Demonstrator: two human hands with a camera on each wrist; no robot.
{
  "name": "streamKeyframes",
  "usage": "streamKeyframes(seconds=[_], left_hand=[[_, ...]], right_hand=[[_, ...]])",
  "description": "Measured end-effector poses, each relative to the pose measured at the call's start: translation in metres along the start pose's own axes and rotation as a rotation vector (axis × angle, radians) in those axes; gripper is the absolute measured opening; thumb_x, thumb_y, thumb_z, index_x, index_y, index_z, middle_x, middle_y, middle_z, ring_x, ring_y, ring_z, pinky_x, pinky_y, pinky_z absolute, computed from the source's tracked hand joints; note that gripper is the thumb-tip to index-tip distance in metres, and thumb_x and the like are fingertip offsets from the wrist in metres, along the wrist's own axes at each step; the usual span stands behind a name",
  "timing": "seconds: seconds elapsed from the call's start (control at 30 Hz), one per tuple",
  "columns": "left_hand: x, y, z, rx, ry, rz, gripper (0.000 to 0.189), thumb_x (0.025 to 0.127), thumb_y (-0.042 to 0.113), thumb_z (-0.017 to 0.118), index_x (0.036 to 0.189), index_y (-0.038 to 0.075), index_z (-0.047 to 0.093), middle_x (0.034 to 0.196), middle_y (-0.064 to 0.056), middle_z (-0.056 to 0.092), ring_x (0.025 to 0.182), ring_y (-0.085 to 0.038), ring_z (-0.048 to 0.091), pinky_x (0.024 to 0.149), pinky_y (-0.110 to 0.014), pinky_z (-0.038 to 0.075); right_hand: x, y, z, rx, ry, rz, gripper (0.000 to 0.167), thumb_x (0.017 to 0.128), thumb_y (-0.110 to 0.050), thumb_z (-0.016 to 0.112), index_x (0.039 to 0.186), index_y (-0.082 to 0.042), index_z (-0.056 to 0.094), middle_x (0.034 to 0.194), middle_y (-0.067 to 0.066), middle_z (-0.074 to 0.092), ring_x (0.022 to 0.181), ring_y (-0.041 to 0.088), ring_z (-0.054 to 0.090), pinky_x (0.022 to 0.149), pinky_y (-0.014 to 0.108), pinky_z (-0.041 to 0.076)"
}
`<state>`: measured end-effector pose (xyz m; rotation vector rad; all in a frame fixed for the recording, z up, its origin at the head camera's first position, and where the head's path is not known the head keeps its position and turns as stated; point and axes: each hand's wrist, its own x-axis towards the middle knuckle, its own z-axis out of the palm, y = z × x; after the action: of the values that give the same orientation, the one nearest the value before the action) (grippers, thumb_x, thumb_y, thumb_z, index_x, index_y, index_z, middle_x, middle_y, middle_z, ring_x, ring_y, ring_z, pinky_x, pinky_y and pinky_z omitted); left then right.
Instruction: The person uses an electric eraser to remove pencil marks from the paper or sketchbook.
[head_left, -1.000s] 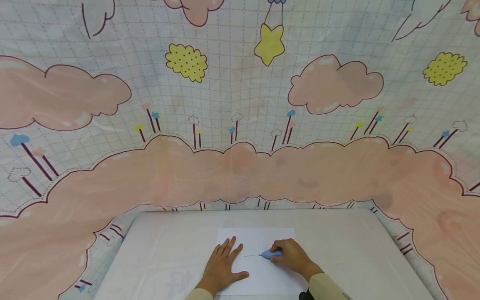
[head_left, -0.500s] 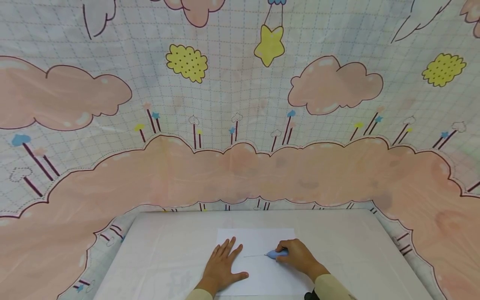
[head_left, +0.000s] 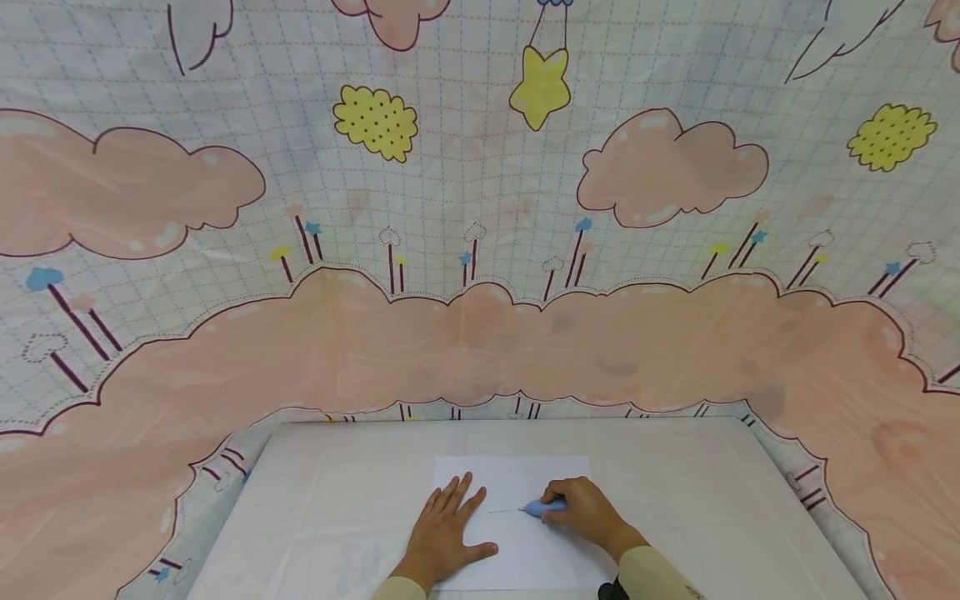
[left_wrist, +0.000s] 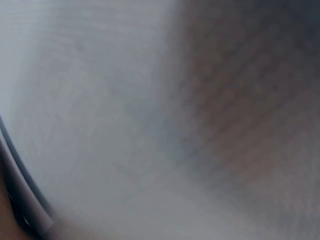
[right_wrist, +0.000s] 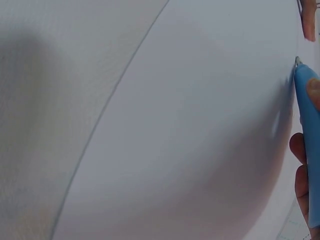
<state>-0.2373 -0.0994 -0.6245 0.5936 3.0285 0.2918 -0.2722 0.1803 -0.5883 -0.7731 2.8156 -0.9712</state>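
A white sheet of paper (head_left: 528, 475) lies flat in front of the person, with a thin dark line (head_left: 502, 511) running across it. My left hand (head_left: 444, 533) rests on the sheet's left side, fingers spread and thumb out below the line. Between the thumb and fingers of my right hand (head_left: 588, 512) is a thick blue pen-like tool (head_left: 542, 507), lying low and pointing left. In the right wrist view, the blue tool (right_wrist: 309, 150) shows a small pointed metal tip at the paper; its exact kind I cannot tell. The left wrist view is badly blurred.
Beneath the paper is a wide white table (head_left: 337, 492). A patterned cloth backdrop (head_left: 480, 342) with printed clouds and stars hangs behind and around it. Pale sleeves (head_left: 652, 575) cover both forearms.
My right hand and the blue tool slid slightly right along the line by half a second ago, then came back left to about where they were. My left hand has stayed put.
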Motion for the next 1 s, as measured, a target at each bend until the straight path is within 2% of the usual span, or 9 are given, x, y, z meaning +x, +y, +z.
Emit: streamKeyframes(seconds=[0.27, 0.7, 1.0], left_hand=[[0.0, -0.001, 0.001, -0.017, 0.016, 0.008, 0.093, 0.079, 0.087, 0.038, 0.152, 0.028, 0.038, 0.164, -0.004, 0.022, 0.149, -0.029, 0.025, 0.12, -0.051, 0.023], [0.0, -0.002, 0.005, -0.011, 0.035, 0.013, 0.094, 0.078, 0.089, 0.036, 0.152, 0.031, 0.039, 0.164, -0.003, 0.023, 0.148, -0.029, 0.027, 0.119, -0.051, 0.025], [0.001, -0.003, 0.006, 0.002, 0.016, 0.002, 0.095, 0.077, 0.09, 0.034, 0.152, 0.032, 0.037, 0.164, -0.002, 0.021, 0.149, -0.028, 0.025, 0.119, -0.05, 0.024]], right_hand=[[0.003, -0.004, 0.004, -0.024, -0.002, 0.007, 0.014, 0.078, -0.019, 0.083, 0.089, -0.016, 0.075, 0.094, -0.006, 0.074, 0.088, 0.008, 0.067, 0.083, 0.033, 0.058], [-0.004, 0.003, -0.004, -0.046, 0.008, 0.02, 0.014, 0.079, -0.021, 0.083, 0.088, -0.017, 0.074, 0.094, -0.005, 0.075, 0.091, 0.016, 0.07, 0.082, 0.034, 0.058], [-0.008, 0.009, -0.009, -0.044, -0.003, 0.036, 0.014, 0.078, -0.021, 0.083, 0.088, -0.018, 0.074, 0.095, -0.005, 0.074, 0.09, 0.016, 0.069, 0.08, 0.033, 0.057]])
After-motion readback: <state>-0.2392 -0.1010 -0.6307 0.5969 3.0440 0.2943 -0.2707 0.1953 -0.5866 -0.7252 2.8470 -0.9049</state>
